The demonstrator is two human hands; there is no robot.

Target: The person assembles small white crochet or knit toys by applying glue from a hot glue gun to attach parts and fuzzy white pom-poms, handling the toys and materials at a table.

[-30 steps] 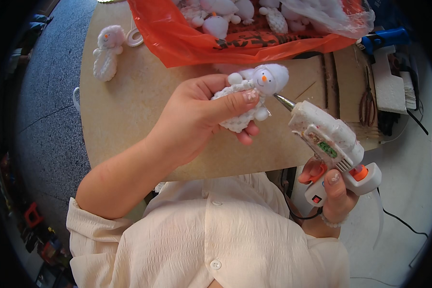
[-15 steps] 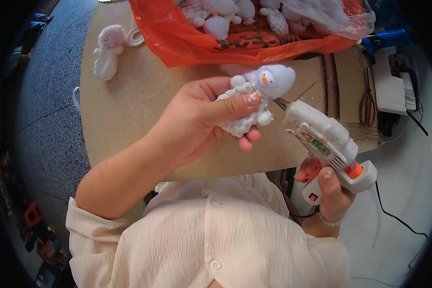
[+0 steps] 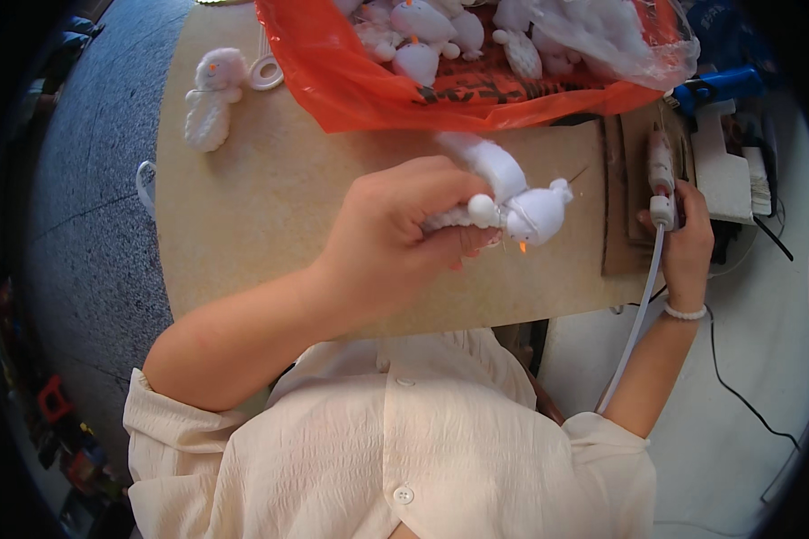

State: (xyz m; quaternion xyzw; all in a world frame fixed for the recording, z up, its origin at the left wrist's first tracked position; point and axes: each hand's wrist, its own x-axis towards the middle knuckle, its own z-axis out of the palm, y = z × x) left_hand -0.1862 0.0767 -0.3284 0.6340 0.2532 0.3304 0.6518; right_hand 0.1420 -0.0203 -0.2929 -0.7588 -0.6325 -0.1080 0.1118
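Observation:
My left hand point(image 3: 395, 220) is closed round the body of a small white snowman doll point(image 3: 537, 216) with an orange nose. The doll is tilted so its face points down toward me, and my fingers hide most of its knitted body. A strip of white fluffy fabric point(image 3: 494, 166) trails from its neck. Off to the right, my right hand point(image 3: 689, 234) is wrapped round a white hot glue gun point(image 3: 662, 171), held over brown cardboard point(image 3: 622, 260). A long translucent glue stick point(image 3: 634, 337) sticks out of its back end. The nozzle points away from me.
An orange-red plastic bag point(image 3: 360, 108) full of white doll parts lies at the table's far side. Another snowman doll point(image 3: 208, 112) and a white ring point(image 3: 266, 75) lie far left. A blue-handled tool point(image 3: 717, 86) and a white foam box point(image 3: 724, 171) are far right.
My right hand has carried the glue gun away from the doll, to the right and over the cardboard. My left hand has turned the doll face-down, bringing the fabric strip into view.

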